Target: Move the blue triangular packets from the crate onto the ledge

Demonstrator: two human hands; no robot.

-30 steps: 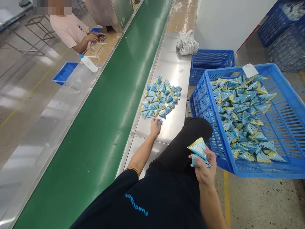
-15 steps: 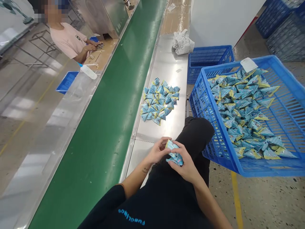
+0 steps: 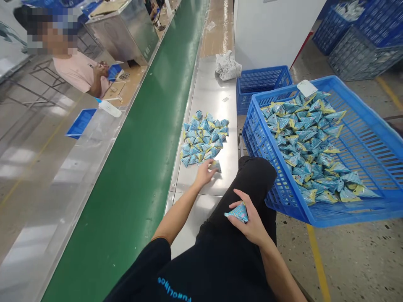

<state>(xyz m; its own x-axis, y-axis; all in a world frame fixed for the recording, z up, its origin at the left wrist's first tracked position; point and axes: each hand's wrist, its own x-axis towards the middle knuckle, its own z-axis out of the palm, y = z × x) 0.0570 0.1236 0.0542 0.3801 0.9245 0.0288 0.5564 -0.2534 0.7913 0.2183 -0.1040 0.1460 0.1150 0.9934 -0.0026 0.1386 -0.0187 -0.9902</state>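
Note:
My right hand (image 3: 252, 220) holds a blue triangular packet (image 3: 239, 213) above my thigh, thumb below it and index finger stretched away. My left hand (image 3: 205, 174) reaches over the metal table, its thumb and fingers closed round another blue and yellow packet (image 3: 216, 166), slightly blurred, at the near edge of the pile. The pile of packets (image 3: 203, 136) lies on the table just beyond that hand.
A large blue crate (image 3: 283, 176) with many such packets stands at my right. Behind it is a smaller blue crate (image 3: 264, 86). A striped cloth (image 3: 227, 67) lies farther up the table. A green conveyor belt (image 3: 126, 167) runs along the left; a person (image 3: 74, 71) sits across it.
My left hand has left the packet in my right hand and moved forward to a packet by the pile. My right hand keeps its packet. The view has shifted slightly.

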